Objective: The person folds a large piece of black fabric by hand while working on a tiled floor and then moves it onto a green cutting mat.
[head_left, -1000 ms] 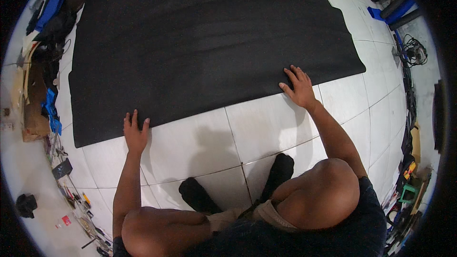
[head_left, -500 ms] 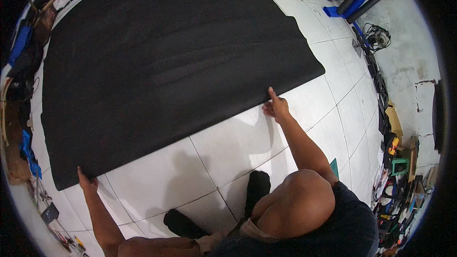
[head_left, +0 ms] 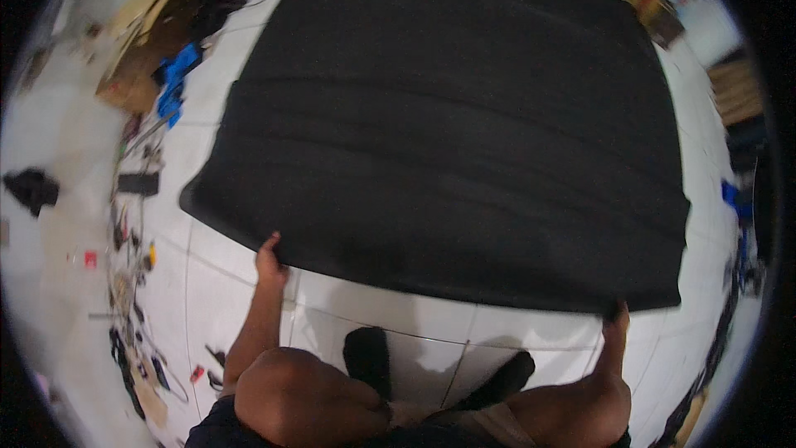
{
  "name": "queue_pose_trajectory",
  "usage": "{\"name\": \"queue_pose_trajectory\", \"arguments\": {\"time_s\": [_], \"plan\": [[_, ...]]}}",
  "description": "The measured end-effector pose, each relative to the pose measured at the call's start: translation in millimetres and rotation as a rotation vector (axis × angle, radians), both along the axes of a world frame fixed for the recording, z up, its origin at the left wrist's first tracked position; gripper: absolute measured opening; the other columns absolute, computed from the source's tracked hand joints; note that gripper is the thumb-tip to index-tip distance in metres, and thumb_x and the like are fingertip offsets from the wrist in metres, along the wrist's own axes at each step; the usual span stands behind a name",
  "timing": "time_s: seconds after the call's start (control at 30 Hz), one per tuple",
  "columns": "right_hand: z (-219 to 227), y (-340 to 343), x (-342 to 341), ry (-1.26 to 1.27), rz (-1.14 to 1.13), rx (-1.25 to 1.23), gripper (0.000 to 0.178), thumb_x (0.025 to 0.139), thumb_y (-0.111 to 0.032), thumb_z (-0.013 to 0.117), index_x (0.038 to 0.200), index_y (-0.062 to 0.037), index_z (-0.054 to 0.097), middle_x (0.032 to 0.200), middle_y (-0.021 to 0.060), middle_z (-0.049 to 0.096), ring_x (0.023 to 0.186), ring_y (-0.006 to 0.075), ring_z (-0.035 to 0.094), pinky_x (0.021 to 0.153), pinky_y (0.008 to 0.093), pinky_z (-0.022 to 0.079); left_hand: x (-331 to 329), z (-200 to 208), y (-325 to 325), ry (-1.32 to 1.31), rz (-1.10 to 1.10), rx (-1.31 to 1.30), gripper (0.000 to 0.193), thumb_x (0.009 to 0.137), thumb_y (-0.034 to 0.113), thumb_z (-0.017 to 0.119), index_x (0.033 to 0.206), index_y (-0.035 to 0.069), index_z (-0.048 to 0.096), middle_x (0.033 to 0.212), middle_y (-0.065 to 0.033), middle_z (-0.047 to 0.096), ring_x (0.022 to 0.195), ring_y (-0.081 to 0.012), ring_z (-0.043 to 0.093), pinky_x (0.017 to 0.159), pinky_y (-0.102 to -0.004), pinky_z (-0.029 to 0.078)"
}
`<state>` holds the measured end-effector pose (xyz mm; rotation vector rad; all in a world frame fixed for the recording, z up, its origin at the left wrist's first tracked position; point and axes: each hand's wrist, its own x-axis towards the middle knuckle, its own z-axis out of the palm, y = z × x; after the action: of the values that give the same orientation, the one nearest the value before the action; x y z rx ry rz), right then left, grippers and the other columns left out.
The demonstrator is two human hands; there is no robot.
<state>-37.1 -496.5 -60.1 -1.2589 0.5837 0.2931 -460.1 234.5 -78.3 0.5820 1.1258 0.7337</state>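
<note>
A large black sheet point(head_left: 448, 133), which looks like cloth or thin matting, spreads over the white tiled floor with low creases running across it. My left hand point(head_left: 270, 264) pinches its near edge a little in from the left corner, thumb on top and fingers mostly hidden beneath. Close to the near right corner, my right hand point(head_left: 615, 323) grips the same edge; the thumb shows above it, somewhat blurred, and the other fingers are hard to see. Both arms reach forward outside my bent knees.
White floor tiles point(head_left: 332, 290) show between the sheet and my dark-covered feet point(head_left: 367, 357). Along the left wall lie a cardboard piece point(head_left: 128, 87), blue material point(head_left: 176, 79) and several small tools. A brown box-like thing point(head_left: 663, 25) stands beyond the far right corner.
The view has turned, and the sheet's near edge now runs almost level across it. Along that edge, my left hand is farther from the left corner and my right hand closer to the right one.
</note>
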Motion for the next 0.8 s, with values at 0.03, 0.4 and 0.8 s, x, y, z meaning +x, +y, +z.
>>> {"name": "queue_pose_trajectory", "arguments": {"time_s": [0.03,0.4,0.8], "plan": [[-2.1,-32.8,-5.7,0.001,-0.007,0.007,0.036,0.09,-0.023,0.05,0.119,-0.0021,0.053,0.114,0.0121,0.058,0.1,0.0269,0.056,0.088,0.0391,0.046,-8.4,5.9,-5.8,-0.002,0.043,0.007,0.034,0.082,0.014,0.062,0.113,0.003,0.056,0.115,-0.0071,0.059,0.106,-0.023,0.054,0.095,-0.036,0.042],[35.3,34.3,105.1,0.075,0.716,-2.088,0.058,0.082,-0.031,0.059,0.129,-0.0042,0.038,0.132,0.0164,0.042,0.119,0.0332,0.042,0.093,0.0443,0.04,-140.6,9.9,126.6,0.082,0.302,0.175,0.05,0.077,0.01,0.069,0.118,-0.006,0.047,0.113,-0.0178,0.057,0.101,-0.0311,0.057,0.089,-0.042,0.047],[63.4,515.4,115.1,-1.229,1.438,-1.719,0.053,0.081,-0.022,0.058,0.128,-0.0036,0.043,0.131,0.0201,0.044,0.121,0.0355,0.044,0.1,0.0462,0.035,-175.3,52.6,193.5,0.613,-0.155,0.145,0.06,0.075,0.028,0.071,0.126,0.006,0.047,0.115,-0.0121,0.055,0.092,-0.0222,0.057,0.078,-0.0359,0.046]]}}
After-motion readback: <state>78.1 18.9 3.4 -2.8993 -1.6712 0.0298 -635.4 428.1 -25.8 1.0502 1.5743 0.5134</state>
